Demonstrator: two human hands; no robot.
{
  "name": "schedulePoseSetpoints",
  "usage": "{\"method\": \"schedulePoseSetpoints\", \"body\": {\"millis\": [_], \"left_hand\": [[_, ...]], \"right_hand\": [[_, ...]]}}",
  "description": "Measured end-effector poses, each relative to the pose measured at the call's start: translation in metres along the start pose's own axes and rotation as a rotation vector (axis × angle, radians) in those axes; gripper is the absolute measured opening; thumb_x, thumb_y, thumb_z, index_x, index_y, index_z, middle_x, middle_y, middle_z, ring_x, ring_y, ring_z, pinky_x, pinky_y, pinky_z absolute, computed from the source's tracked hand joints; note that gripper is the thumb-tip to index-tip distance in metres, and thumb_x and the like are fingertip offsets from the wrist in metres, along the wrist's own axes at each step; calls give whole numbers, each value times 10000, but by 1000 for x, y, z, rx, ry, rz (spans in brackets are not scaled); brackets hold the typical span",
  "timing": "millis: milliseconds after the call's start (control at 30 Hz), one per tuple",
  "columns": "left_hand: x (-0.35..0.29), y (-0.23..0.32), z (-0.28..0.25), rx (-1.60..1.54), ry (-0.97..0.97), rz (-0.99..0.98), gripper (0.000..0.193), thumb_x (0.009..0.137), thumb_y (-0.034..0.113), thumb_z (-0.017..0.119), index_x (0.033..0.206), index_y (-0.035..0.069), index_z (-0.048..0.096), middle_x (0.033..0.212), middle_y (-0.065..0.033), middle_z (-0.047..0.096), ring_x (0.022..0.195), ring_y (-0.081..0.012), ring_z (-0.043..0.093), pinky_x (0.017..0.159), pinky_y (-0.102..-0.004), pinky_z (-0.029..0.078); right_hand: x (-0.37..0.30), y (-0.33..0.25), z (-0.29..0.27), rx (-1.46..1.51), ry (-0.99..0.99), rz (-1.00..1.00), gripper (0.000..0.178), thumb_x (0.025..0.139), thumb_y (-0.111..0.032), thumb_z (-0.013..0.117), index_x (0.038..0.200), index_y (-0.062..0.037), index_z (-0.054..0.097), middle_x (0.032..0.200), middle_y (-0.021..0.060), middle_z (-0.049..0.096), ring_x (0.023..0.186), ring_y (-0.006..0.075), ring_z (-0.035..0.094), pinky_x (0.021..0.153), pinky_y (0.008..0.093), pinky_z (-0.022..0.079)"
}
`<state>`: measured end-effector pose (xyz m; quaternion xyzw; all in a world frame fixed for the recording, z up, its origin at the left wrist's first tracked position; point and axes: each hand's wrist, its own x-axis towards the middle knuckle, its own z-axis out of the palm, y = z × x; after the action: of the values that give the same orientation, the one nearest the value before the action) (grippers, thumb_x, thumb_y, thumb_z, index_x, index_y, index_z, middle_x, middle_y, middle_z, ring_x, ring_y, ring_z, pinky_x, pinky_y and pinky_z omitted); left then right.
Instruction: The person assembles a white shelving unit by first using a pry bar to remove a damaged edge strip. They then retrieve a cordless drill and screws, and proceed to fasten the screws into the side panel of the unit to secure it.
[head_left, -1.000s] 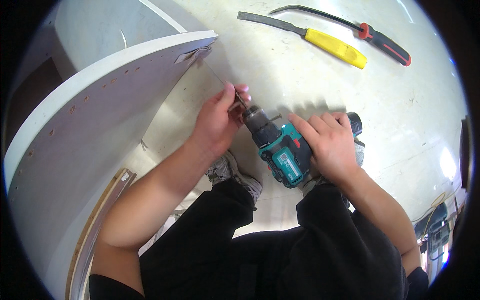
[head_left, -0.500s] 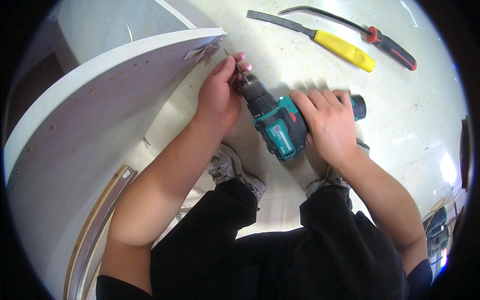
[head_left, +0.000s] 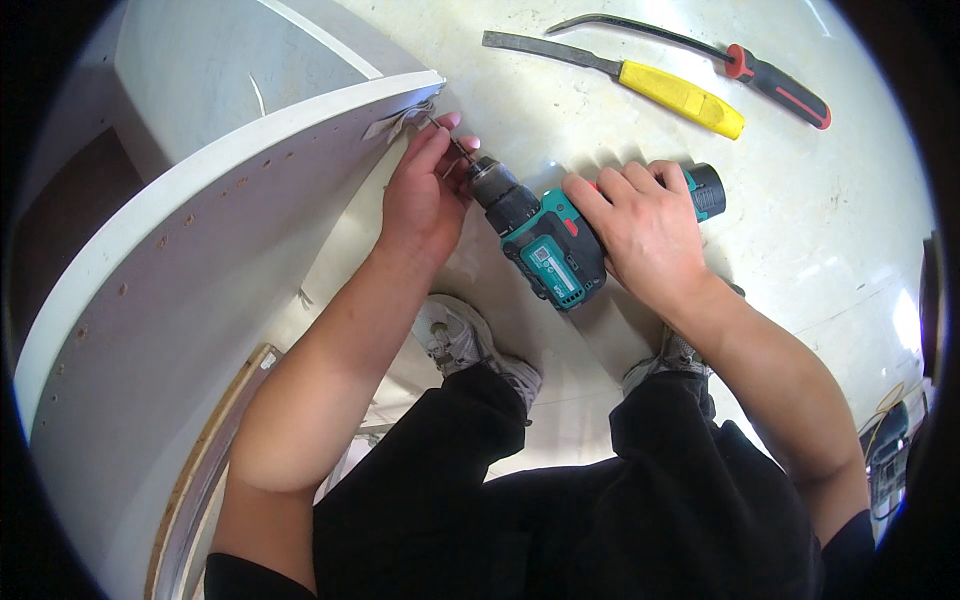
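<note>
My right hand (head_left: 648, 228) is wrapped round the handle of a teal and black cordless drill (head_left: 548, 268), held on its side above the floor. A thin drill bit (head_left: 461, 150) juts from its black chuck toward the upper left. Around that bit the fingers and thumb of my left hand (head_left: 420, 205) are bent in a light pinch, partly hiding it. The bit's front end lies close to the corner of a pale panel (head_left: 260, 190) with a row of small holes. A crumpled greyish strip (head_left: 396, 122) hangs at that corner.
Beyond my hands, a yellow-handled flat chisel (head_left: 684, 98) and a pry bar (head_left: 770, 84) with a black and red handle lie on the pale floor (head_left: 800, 250). Board strips (head_left: 215, 435) lean at the lower left. Dark equipment (head_left: 888, 465) stands at the right edge.
Both hands and the drill have shifted slightly left, and the bit's front end is nearer the panel corner. The left fingers have moved along with it.
</note>
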<state>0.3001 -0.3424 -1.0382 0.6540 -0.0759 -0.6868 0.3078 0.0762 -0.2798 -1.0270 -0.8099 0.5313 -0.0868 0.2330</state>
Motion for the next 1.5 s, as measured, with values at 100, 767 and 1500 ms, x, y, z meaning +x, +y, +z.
{"method": "schedulePoseSetpoints", "body": {"millis": [100,767,1500], "left_hand": [[-1,-1,2,-6,23,5,207,970,224,476,1141,148,564,906,-10,592,805,-117,496,739,-283,392],[-3,0,-4,-16,-39,-22,214,982,264,480,1143,152,567,911,7,575,875,-144,527,831,-354,416],[6,5,2,19,-7,-15,210,1009,203,416,1138,113,556,880,-16,592,792,-126,538,736,-288,424]], "right_hand": [[0,-1,0,1,1,4,297,711,-101,611,1002,-139,565,799,26,586,796,193,581,768,346,406],[0,-2,5,-3,57,13,250,734,-130,588,982,-150,569,812,18,584,791,177,575,771,341,403],[3,-3,9,-44,68,36,248,715,-132,602,959,-158,572,783,2,560,768,170,564,755,335,402]]}}
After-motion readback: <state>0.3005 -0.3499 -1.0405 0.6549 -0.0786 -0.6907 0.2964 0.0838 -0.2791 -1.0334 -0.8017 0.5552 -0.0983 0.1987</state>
